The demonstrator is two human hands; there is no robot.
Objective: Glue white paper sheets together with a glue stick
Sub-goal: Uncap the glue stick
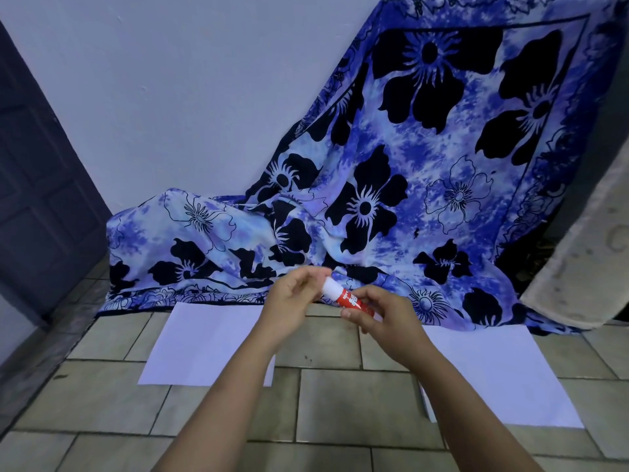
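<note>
A red glue stick [352,300] with a white cap is held above the tiled floor between both hands. My right hand [384,321] grips its red body. My left hand [292,301] has its fingers curled round the white cap end. One white paper sheet [204,345] lies flat on the floor at the left, partly under my left forearm. A second white sheet [503,376] lies at the right, partly hidden by my right forearm.
A blue floral cloth [391,199] drapes from the wall down onto the floor just behind the sheets. A dark door [41,185] stands at the left. A pale rug edge [585,253] hangs at the right. Beige tiles [340,403] show between the sheets.
</note>
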